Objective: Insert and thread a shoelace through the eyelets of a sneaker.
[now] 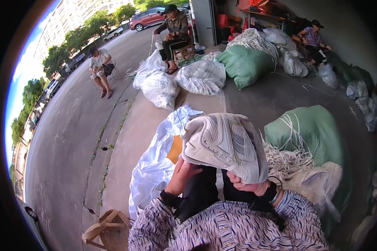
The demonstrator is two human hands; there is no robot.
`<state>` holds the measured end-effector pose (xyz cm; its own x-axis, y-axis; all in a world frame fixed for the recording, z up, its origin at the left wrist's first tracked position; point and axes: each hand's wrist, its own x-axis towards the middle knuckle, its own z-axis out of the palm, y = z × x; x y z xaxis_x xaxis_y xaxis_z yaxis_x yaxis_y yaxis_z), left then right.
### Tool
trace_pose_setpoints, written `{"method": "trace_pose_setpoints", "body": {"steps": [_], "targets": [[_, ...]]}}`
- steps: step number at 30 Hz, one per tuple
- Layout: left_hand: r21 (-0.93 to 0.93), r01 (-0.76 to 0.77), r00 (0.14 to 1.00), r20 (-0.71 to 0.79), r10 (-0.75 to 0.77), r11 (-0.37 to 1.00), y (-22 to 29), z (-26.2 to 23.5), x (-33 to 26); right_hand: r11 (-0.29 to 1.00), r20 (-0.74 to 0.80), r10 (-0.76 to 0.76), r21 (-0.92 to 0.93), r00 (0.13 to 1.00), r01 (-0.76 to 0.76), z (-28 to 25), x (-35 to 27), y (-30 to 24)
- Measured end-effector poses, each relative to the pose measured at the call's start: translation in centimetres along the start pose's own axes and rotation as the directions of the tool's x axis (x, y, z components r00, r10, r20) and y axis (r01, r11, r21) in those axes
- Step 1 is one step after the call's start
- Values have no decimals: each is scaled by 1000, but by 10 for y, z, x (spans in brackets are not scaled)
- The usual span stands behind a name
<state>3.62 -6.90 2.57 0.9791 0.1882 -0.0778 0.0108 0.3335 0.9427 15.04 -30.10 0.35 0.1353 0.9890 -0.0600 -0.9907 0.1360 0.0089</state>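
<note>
In front of my lap a pale grey-and-cream sneaker upper (215, 144) is held up with its side facing me, its toe to the upper left and its heel to the lower right. No sole shows on it. My left hand (182, 175) grips its lower left edge, with some fingers hidden behind it. My right hand (248, 184) is closed around the heel end, fingers curled at the rim. Behind the upper a white plastic sheet (151, 173) lies spread, with an orange-brown piece (174, 149) on it.
At my right is a green sack (316, 129) with a heap of white laces (287, 161) beside it. A wicker chair (109, 230) stands at lower left. Stuffed bags (201, 77) lie ahead. Three people sit working: one person (100, 67) left, another (176, 33) ahead, another (314, 39) far right.
</note>
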Motion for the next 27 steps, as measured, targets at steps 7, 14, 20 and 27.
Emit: {"method": "trace_pose_setpoints", "body": {"steps": [7, 14, 20, 27], "targets": [[-542, 29, 999, 29, -16, 840, -11, -18, 20, 941, -46, 335, -28, 941, -337, -16, 72, 27], [-332, 101, 949, -251, -191, 938, -41, -78, 54, -72, -570, 399, -801, 719, -595, -13, 44, 9], [102, 113, 974, -207, -90, 988, -61, -82, 61, 37, -160, -376, -987, 912, -158, 32, 32, -64], [558, -40, 972, -169, 160, 829, -66, -64, 44, -456, 43, -338, -882, 940, -124, 8, 98, -74]]}}
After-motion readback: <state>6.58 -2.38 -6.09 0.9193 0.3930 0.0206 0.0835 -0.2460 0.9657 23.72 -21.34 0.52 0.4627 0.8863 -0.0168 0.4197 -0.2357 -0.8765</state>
